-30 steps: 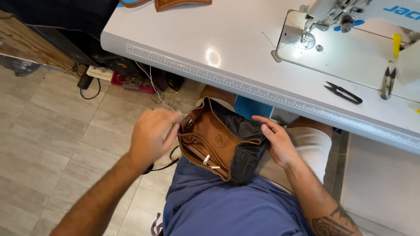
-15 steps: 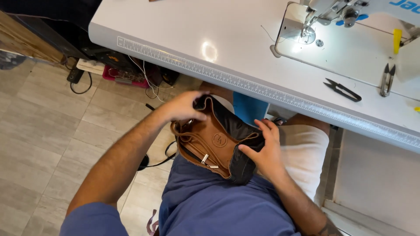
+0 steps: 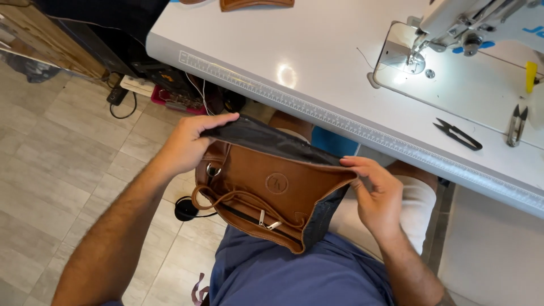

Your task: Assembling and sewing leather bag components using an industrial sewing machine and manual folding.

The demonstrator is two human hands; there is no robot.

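Note:
A brown leather bag with a dark fabric lining lies on my lap, just below the edge of the white sewing table. My left hand grips the left end of the lining's upper edge. At the right corner, my right hand pinches the bag where leather meets lining. Between them the top edge is stretched out flat. A round embossed mark, a zipper with metal pulls and a thin leather strap loop show on the bag's front.
A sewing machine with its lit needle area stands at the table's back right. Black thread snips and grey snips lie near it. Brown leather pieces rest at the far edge. Cables and a power strip lie on the tiled floor.
Both hands moved apart and spread the bag's top edge out wide; the bunched bag now lies stretched flat with its lining edge raised toward the table.

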